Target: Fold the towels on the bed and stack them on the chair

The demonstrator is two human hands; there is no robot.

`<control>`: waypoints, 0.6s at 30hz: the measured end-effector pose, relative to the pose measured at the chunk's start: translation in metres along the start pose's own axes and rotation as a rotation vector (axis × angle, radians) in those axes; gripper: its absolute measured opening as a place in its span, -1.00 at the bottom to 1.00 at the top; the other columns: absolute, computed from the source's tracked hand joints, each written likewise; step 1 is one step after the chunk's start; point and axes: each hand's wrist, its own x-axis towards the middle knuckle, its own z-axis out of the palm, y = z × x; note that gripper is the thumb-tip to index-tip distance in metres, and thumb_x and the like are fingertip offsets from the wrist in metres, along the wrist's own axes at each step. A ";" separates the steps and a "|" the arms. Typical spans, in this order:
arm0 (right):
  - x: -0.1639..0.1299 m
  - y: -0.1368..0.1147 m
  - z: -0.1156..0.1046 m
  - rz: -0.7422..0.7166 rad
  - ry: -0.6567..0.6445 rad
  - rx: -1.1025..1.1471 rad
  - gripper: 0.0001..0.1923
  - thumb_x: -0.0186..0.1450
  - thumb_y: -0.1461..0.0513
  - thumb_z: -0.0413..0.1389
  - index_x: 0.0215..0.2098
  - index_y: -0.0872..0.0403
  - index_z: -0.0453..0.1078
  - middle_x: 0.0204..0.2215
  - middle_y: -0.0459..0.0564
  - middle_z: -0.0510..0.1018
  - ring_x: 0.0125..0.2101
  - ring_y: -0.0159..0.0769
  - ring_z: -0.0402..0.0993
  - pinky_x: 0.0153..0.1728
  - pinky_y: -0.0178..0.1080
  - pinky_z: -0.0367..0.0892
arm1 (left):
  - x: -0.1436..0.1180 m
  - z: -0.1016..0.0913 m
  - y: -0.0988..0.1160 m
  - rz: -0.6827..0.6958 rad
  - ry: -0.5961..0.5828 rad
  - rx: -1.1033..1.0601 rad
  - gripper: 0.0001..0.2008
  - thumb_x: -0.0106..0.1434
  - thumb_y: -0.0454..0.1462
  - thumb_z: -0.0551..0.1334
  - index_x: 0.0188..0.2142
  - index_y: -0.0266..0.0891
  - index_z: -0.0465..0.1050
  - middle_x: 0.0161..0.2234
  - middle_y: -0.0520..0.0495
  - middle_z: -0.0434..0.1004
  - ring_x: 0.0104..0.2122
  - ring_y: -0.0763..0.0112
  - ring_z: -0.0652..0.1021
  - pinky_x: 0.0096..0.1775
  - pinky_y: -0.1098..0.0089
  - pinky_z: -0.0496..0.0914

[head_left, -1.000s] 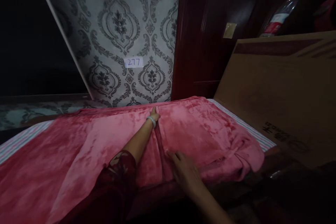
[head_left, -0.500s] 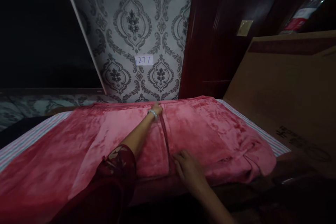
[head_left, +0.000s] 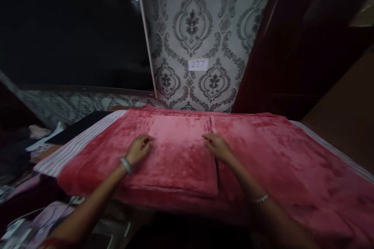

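Observation:
A plush pink-red blanket [head_left: 181,163] lies spread over a surface, with a squared folded section in its middle. My left hand [head_left: 139,151], with a bracelet at the wrist, is at the left side of that folded section; its thumb and fingers are closed on the blanket's cloth. Near the section's right edge is my right hand [head_left: 216,147], its fingertips pinched together at the cloth. A dark gap runs along this right edge, beside the rest of the blanket. How much cloth is between the fingers is too small to tell.
A striped sheet [head_left: 84,140] shows beyond the blanket on the left and right. Behind stands a patterned wall with a paper label [head_left: 198,64] reading 277. A large dark screen [head_left: 73,31] is at upper left, and a dark red panel [head_left: 286,46] at right. Clutter lies at lower left.
The view has turned left. My left hand has come back from the blanket's far edge to the folded section's left side. My right hand has moved up from the near edge onto the section.

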 end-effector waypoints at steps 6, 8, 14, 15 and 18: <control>0.113 -0.017 0.036 -0.037 -0.104 0.010 -0.53 0.26 0.32 0.07 0.13 0.18 0.46 0.11 0.16 0.51 0.12 -0.15 0.43 0.15 -0.17 0.28 | -0.126 0.003 -0.023 0.361 -0.030 0.322 -0.42 0.33 -0.05 0.21 0.28 -0.15 0.23 0.23 -0.23 0.38 0.21 0.08 0.39 0.19 0.05 0.33; 0.140 -0.025 0.052 -0.055 -0.125 0.010 -0.50 0.25 0.32 0.08 0.17 0.17 0.42 0.17 0.15 0.46 0.19 -0.16 0.35 0.21 -0.18 0.20 | -0.144 0.011 -0.030 0.399 0.010 0.433 -0.43 0.36 -0.12 0.19 0.32 -0.14 0.18 0.26 -0.23 0.33 0.25 0.07 0.35 0.20 0.04 0.32; 0.196 -0.044 0.093 -0.073 -0.191 0.013 -0.48 0.28 0.33 0.06 0.21 0.16 0.38 0.16 0.13 0.46 0.18 -0.13 0.35 0.20 -0.16 0.21 | -0.142 0.026 -0.045 0.400 0.134 0.584 -0.56 0.36 -0.31 0.11 0.22 -0.16 0.35 0.14 -0.22 0.47 0.12 0.15 0.45 0.08 0.11 0.39; 0.203 -0.045 0.099 -0.069 -0.204 0.013 -0.50 0.28 0.33 0.07 0.19 0.17 0.39 0.14 0.14 0.49 0.15 -0.12 0.38 0.18 -0.15 0.23 | -0.140 0.028 -0.045 0.406 0.143 0.596 -0.55 0.33 -0.35 0.11 0.21 -0.17 0.36 0.14 -0.22 0.47 0.12 0.15 0.45 0.06 0.12 0.39; 0.220 -0.048 0.115 -0.052 -0.240 0.012 -0.61 0.29 0.31 0.10 0.08 0.14 0.46 0.00 0.13 0.58 0.01 -0.12 0.48 0.07 -0.17 0.31 | -0.137 0.031 -0.043 0.395 0.158 0.652 -0.43 0.21 -0.48 0.09 0.21 -0.17 0.36 0.16 -0.21 0.45 0.10 0.15 0.44 0.03 0.14 0.36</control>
